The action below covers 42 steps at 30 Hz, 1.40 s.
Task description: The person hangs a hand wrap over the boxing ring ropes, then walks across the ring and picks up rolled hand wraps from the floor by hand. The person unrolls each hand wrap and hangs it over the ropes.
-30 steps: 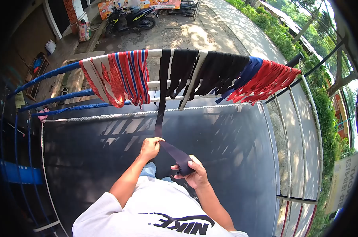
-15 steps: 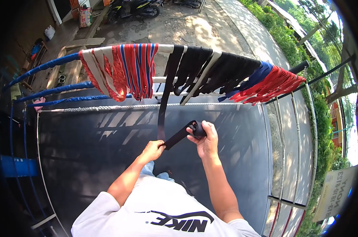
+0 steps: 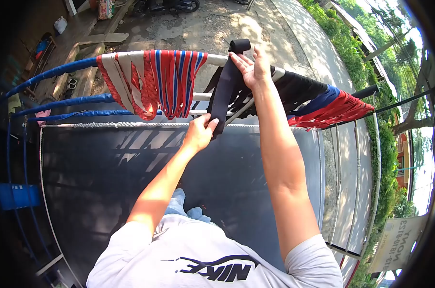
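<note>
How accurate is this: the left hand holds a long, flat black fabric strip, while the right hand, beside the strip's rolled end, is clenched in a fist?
One detail is wrong: the right hand is open, not clenched in a fist, as the head view shows. The left hand does hold the long, flat black fabric strip, and the right hand is beside the strip's rolled end.

The top edge crops the motorcycle (image 3: 174,6); the right forearm (image 3: 281,144) partly hides black strips (image 3: 299,87).
</note>
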### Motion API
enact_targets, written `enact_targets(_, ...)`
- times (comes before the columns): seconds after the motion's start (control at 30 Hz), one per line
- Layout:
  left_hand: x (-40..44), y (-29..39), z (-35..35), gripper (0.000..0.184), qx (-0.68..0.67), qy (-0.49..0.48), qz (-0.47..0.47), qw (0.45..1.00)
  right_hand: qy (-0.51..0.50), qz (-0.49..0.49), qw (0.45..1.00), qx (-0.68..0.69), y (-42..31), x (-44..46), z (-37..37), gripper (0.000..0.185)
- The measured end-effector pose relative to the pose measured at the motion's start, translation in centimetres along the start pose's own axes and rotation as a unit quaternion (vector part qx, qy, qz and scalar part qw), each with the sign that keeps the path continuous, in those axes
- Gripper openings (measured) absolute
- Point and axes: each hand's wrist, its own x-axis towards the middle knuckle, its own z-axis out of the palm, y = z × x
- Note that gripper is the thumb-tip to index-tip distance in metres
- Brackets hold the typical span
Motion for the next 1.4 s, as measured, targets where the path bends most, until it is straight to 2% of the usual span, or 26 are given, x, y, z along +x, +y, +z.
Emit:
enact_targets(0.03, 1.5, -1.5, -0.1, 0.028, 0.038, 0.013, 0.048, 0.998, -0.016, -0.003, 1.000, 0.024, 1.1, 1.7, -1.2, 0.065)
enact_targets(0.07, 2.2, -2.5, 0.1, 0.029, 0.059, 0.037, 0.045, 0.997, -0.027, -0.068, 0.996, -0.056, 2.6, 0.5, -1.6, 0.059)
enact_targets(0.1, 2.6, -3.6, 0.3, 0.030, 0.080, 0.064, 0.043, 0.994, -0.028, -0.084, 0.991, -0.105, 4.1, -1.0, -2.1, 0.056)
enact_targets(0.17, 0.6, -1.3, -0.8, 0.030, 0.134, -0.002, 0.006, 0.991, 0.021, -0.069, 0.984, -0.166, 7.0, -4.5, -4.2, 0.060)
enact_targets(0.2, -0.5, -2.2, -0.3, 0.029, 0.094, 0.024, 0.046, 0.994, 0.042, -0.076, 0.969, -0.230, 8.5, -6.0, -6.0, 0.058)
enact_targets(0.23, -2.3, -0.9, -0.6, 0.030, 0.123, -0.007, 0.019, 0.992, 0.063, -0.081, 0.951, -0.293, 10.2, -7.6, -8.2, 0.055)
enact_targets(0.3, -5.4, -0.8, 0.2, 0.029, 0.105, -0.031, 0.026, 0.994, 0.110, -0.070, 0.920, -0.370, 12.7, -11.3, -11.3, 0.048)
enact_targets(0.37, -8.2, -2.4, 1.0, 0.028, 0.137, -0.079, 0.046, 0.986, 0.086, -0.016, 0.923, -0.374, 13.6, -14.7, -14.1, 0.039)
enact_targets(0.4, -9.7, -3.2, 1.6, 0.027, 0.123, -0.095, 0.050, 0.987, 0.092, 0.004, 0.930, -0.357, 13.9, -16.4, -14.9, 0.026)
enact_targets(0.5, -13.1, -5.0, 2.5, 0.029, 0.139, -0.153, 0.046, 0.977, 0.016, 0.042, 0.949, -0.312, 13.7, -19.8, -19.6, 0.018)
enact_targets(0.53, -13.9, -5.4, 2.8, 0.027, 0.147, -0.160, 0.042, 0.975, 0.022, 0.034, 0.945, -0.325, 13.1, -21.3, -19.8, 0.015)
enact_targets(0.7, -17.4, -6.3, 4.2, 0.021, 0.145, -0.194, 0.038, 0.970, 0.014, 0.021, 0.970, -0.243, 12.2, -28.4, -23.3, 0.013)
enact_targets(0.8, -18.8, -6.8, 4.7, 0.027, 0.188, -0.278, 0.013, 0.942, -0.008, 0.025, 0.967, -0.253, 11.6, -31.8, -24.8, 0.009)
enact_targets(0.83, -19.2, -7.0, 5.0, 0.029, 0.155, -0.259, 0.004, 0.953, -0.039, 0.031, 0.965, -0.257, 11.5, -33.1, -25.6, 0.007)
enact_targets(0.9, -20.1, -7.4, 5.8, 0.034, 0.087, -0.224, -0.013, 0.971, -0.102, 0.126, 0.935, -0.315, 10.1, -36.1, -25.5, 0.009)
enact_targets(0.93, -19.6, -6.9, 5.8, 0.041, 0.021, -0.256, -0.083, 0.963, -0.152, 0.172, 0.899, -0.372, 10.5, -37.2, -26.9, 0.011)
enact_targets(0.97, -19.2, -6.7, 6.2, 0.035, -0.149, -0.225, -0.075, 0.960, -0.201, 0.217, 0.855, -0.426, 10.8, -38.2, -28.2, 0.014)
enact_targets(1.0, -19.3, -6.5, 6.6, 0.032, -0.289, -0.191, -0.118, 0.931, -0.228, 0.217, 0.800, -0.511, 11.4, -39.5, -29.3, 0.019)
enact_targets(1.03, -19.4, -3.5, 6.8, 0.030, -0.421, -0.151, -0.160, 0.880, -0.238, 0.232, 0.781, -0.528, 13.1, -40.7, -31.9, 0.021)
enact_targets(1.13, -19.7, -0.4, 8.0, 0.032, -0.290, -0.155, -0.108, 0.938, -0.166, 0.299, 0.760, -0.552, 15.8, -44.3, -34.6, 0.021)
enact_targets(1.23, -21.9, 1.3, 9.9, 0.030, -0.070, -0.214, -0.027, 0.974, -0.095, 0.279, 0.799, -0.524, 17.7, -45.8, -36.9, 0.018)
enact_targets(1.3, -24.2, 1.0, 11.0, 0.024, 0.016, -0.298, 0.077, 0.951, -0.078, 0.132, 0.812, -0.562, 19.5, -45.8, -40.3, 0.029)
enact_targets(1.37, -26.0, 1.2, 11.6, 0.021, 0.181, -0.420, 0.114, 0.882, 0.043, 0.034, 0.886, -0.460, 17.1, -45.4, -37.7, 0.029)
enact_targets(1.4, -26.9, 0.8, 11.7, 0.021, 0.169, -0.440, 0.123, 0.873, 0.052, 0.060, 0.930, -0.358, 15.4, -44.4, -36.5, 0.031)
